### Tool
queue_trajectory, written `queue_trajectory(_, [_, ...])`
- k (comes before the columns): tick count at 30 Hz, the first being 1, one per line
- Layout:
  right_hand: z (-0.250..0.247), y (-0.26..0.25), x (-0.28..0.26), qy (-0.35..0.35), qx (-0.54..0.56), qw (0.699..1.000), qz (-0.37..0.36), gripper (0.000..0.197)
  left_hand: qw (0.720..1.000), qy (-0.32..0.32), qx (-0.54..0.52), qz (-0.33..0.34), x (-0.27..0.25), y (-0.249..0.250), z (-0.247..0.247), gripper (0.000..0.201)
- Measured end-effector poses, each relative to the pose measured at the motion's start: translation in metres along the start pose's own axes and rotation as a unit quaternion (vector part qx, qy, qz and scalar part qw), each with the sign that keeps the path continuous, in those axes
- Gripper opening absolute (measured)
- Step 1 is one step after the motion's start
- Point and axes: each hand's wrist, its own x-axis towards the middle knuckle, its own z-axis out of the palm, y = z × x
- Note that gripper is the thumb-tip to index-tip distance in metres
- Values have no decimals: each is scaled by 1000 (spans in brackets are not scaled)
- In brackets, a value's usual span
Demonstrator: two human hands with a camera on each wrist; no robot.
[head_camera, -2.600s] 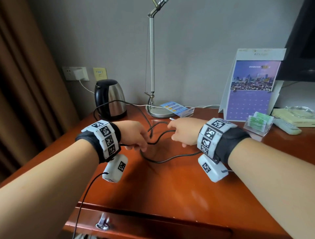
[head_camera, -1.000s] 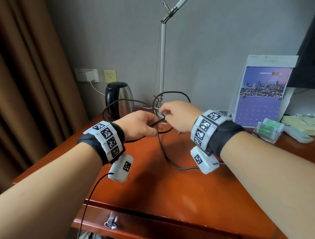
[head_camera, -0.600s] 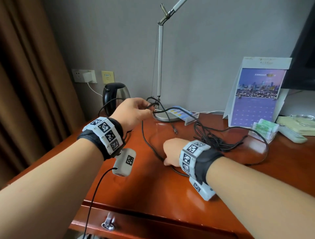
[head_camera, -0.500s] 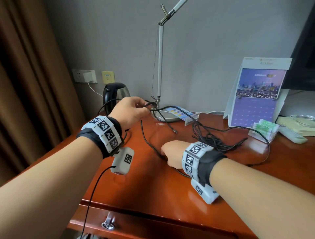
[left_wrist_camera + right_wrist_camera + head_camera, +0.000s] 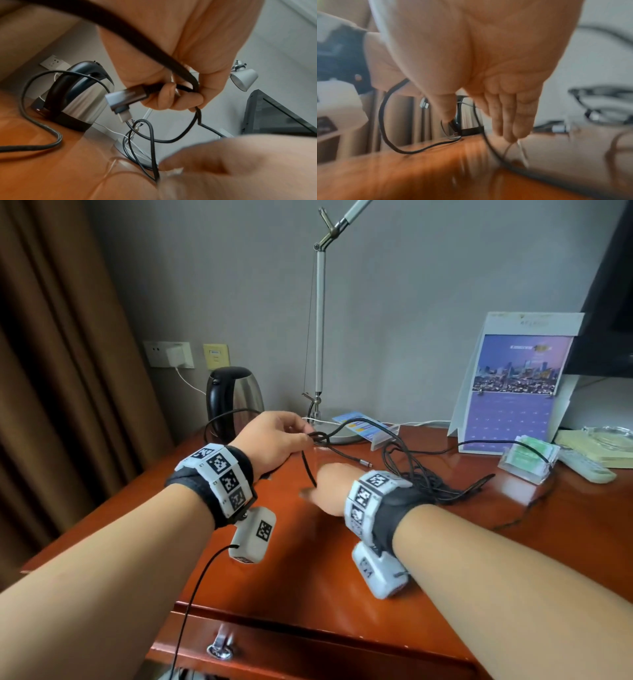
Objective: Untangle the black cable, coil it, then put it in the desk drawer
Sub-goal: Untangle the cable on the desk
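The black cable lies in a tangled heap (image 5: 421, 477) on the red-brown desk (image 5: 308, 577), right of my hands. My left hand (image 5: 305, 433) is raised above the desk and grips the cable beside a small knot (image 5: 318, 437). In the left wrist view its curled fingers (image 5: 171, 94) hold the cable just behind its metal plug (image 5: 125, 97). My right hand (image 5: 325, 484) is low over the desk, fingers straight and pointing down. A cable strand (image 5: 481, 128) runs between its thumb and fingers (image 5: 505, 115). The drawer (image 5: 308, 655) below the desk edge is closed, and its metal handle (image 5: 219, 650) shows.
A steel kettle (image 5: 236, 395) and a desk lamp (image 5: 320, 337) stand at the back. At the right are a calendar stand (image 5: 513, 392), a clear holder with green packets (image 5: 527, 457) and a remote (image 5: 589, 465). A curtain hangs at the left.
My right hand let go of the cable near my left hand and dropped to the desk. Its fingers are now stretched out. My left hand stays raised, still holding the cable.
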Motion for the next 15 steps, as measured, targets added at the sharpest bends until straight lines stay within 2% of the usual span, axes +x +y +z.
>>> queue_trajectory(2, [9, -12, 11, -14, 2, 1000, 1, 55, 1000, -21, -9, 5, -3, 1, 2, 4])
queue_trajectory(4, [6, -19, 18, -23, 75, 997, 5, 43, 999, -29, -18, 14, -5, 0, 1, 5])
queue_trajectory(6, [2, -13, 19, -33, 148, 988, -23, 26, 1000, -13, -1, 14, -2, -3, -2, 5])
queue_trajectory(8, [-4, 1, 14, -80, 169, 981, -53, 29, 999, 22, 23, 0, 3, -9, -8, 4])
queue_trajectory(11, [-26, 26, -6, -154, 52, 979, -120, 37, 996, 69, 59, -16, 11, -18, -17, 4])
queue_trajectory(13, [-45, 40, -17, -151, -41, 979, -128, 33, 994, 74, 80, -19, 15, -22, -22, 5])
queue_trajectory(15, [-59, 58, -23, -144, -69, 981, -115, 29, 993, 75, 91, -24, 17, -25, -26, 6])
